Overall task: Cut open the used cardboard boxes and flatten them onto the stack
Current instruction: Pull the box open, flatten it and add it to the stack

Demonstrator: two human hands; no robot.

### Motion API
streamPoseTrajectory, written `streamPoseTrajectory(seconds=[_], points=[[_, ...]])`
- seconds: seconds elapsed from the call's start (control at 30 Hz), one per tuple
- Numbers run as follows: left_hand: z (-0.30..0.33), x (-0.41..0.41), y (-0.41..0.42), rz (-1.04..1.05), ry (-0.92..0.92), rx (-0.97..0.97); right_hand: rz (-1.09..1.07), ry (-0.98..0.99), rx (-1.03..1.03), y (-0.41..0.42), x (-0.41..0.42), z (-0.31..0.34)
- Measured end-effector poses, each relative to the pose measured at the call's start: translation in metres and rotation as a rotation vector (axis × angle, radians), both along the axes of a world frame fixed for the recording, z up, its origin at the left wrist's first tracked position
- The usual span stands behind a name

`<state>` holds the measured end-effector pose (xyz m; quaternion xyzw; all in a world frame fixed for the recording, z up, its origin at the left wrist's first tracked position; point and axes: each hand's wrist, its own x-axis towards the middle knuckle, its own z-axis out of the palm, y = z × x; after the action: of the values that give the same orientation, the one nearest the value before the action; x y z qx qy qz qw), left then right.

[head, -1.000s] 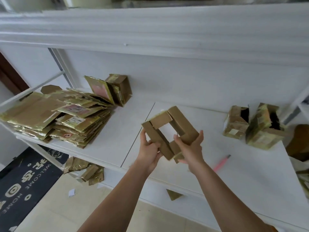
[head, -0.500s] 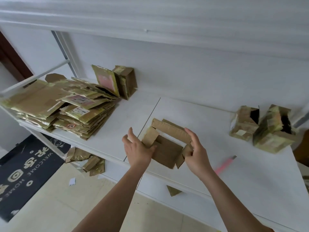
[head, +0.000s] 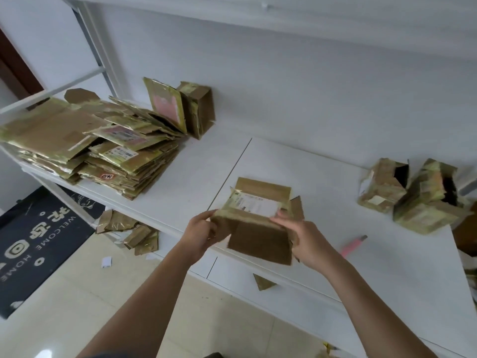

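A small cut-open cardboard box (head: 258, 223), nearly flat, with a white label on its upper panel, is held over the front edge of the white table (head: 309, 164). My left hand (head: 200, 232) grips its left edge. My right hand (head: 303, 239) holds its right side, fingers over the label panel. The stack of flattened boxes (head: 98, 148) lies at the far left of the table. A pink box cutter (head: 352, 246) rests on the table just right of my right hand.
Two uncut taped boxes (head: 382, 187) (head: 428, 200) stand at the right. A half-open box (head: 197, 112) leans against the wall behind the stack. Cardboard scraps (head: 126, 228) lie on the floor beside a dark doormat (head: 38, 241).
The box went from an open square tube held upright to a folded, almost flat shape lowered toward the table's front edge. Both hands moved down with it.
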<state>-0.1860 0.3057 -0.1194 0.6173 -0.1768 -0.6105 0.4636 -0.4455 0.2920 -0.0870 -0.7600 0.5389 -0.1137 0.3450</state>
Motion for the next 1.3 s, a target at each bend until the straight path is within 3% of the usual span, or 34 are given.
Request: streamPoseTrajectory(seconds=[0.07,0.1,0.2,0.3,0.4,0.47,0.6,0.73,0.8,1.0,1.13,1.3], points=[[-0.003,0.015,0.004,0.067,0.09,0.117,0.121,0.081,0.115,0.004,0.01,-0.012],[-0.005,0.021,0.006,0.105,0.016,0.145,0.165,0.119,0.156,0.006,0.016,-0.019],[-0.009,0.027,0.01,0.094,-0.545,0.042,0.232,0.16,0.166,0.006,0.038,-0.041],[-0.016,0.017,0.008,-0.379,-0.968,-0.182,0.152,0.062,0.196,0.003,0.056,-0.057],[-0.036,0.006,0.006,-0.987,-1.207,-0.134,0.112,0.196,-0.016,-0.003,0.065,-0.073],[-0.045,0.004,0.006,-1.066,-1.273,-0.075,0.095,0.336,-0.118,-0.006,0.065,-0.083],[-0.055,0.004,0.006,-0.997,-1.319,-0.1,0.135,0.508,-0.066,-0.006,0.066,-0.104],[-0.063,0.006,0.01,-0.963,-1.315,-0.129,0.152,0.629,-0.145,0.0,0.069,-0.118],[-0.062,0.008,0.007,-0.887,-1.254,-0.109,0.126,0.593,-0.167,0.0,0.069,-0.122],[-0.057,0.014,-0.021,-0.328,-1.058,-0.015,0.089,0.533,-0.198,-0.003,0.063,-0.135],[-0.05,0.015,-0.043,-0.253,-0.91,0.091,0.087,0.437,-0.184,-0.003,0.059,-0.138],[-0.023,0.012,-0.046,-0.249,-0.735,0.014,0.093,0.379,-0.097,-0.006,0.054,-0.127]])
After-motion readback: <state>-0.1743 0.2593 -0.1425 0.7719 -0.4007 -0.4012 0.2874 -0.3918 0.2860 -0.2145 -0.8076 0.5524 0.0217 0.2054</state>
